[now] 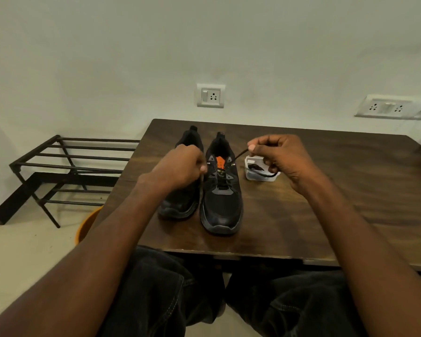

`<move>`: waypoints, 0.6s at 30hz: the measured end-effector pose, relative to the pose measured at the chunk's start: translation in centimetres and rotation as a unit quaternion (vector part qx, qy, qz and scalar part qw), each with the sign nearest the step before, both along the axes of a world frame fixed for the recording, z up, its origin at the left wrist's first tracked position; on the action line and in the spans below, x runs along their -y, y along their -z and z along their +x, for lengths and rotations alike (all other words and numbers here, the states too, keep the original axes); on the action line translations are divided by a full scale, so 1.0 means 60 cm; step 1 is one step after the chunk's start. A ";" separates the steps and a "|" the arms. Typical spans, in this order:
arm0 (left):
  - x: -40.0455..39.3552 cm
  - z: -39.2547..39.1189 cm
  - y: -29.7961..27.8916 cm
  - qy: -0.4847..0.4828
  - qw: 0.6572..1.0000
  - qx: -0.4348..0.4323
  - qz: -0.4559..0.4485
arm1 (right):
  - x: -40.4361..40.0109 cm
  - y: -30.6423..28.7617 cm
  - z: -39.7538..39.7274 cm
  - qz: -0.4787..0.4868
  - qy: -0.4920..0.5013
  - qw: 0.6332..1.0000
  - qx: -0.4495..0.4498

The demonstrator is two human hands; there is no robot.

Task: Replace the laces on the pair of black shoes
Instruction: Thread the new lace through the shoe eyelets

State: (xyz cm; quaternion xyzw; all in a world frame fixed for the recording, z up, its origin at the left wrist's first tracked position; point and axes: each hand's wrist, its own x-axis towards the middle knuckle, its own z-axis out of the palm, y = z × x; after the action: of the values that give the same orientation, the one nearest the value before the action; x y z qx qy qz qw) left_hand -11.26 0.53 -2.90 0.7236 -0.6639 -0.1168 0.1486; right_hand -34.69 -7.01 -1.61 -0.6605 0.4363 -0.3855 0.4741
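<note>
Dark trousers (204, 295) fill the bottom of the frame. At centre, on the table (326, 203), stand two black shoes (220, 190) side by side. Left hand (180, 166) pinches a lace end (barely visible); right hand (282, 154) pinches the lace (241, 154) above a small white packet (260, 170).

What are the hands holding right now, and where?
Each hand, left hand and right hand, pinches one end of the thin black shoelace threaded through the right-side black shoe.
</note>
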 end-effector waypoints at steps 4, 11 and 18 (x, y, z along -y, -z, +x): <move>0.004 -0.035 -0.019 0.075 0.948 -0.304 -0.060 | -0.020 0.001 0.029 0.008 -0.096 0.995 -0.036; 0.004 -0.001 0.002 0.019 0.996 -0.092 0.008 | 0.001 0.004 0.007 -0.002 0.028 1.000 -0.012; 0.009 -0.036 -0.009 0.074 0.956 -0.280 -0.039 | -0.010 0.012 0.029 0.026 -0.113 0.988 -0.098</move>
State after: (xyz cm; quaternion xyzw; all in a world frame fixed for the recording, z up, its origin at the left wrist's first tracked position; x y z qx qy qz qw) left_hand -13.44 0.01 -2.35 0.6040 -0.6517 -0.2994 0.3477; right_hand -32.96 -6.40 -2.31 -0.7274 0.4131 -0.2516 0.4867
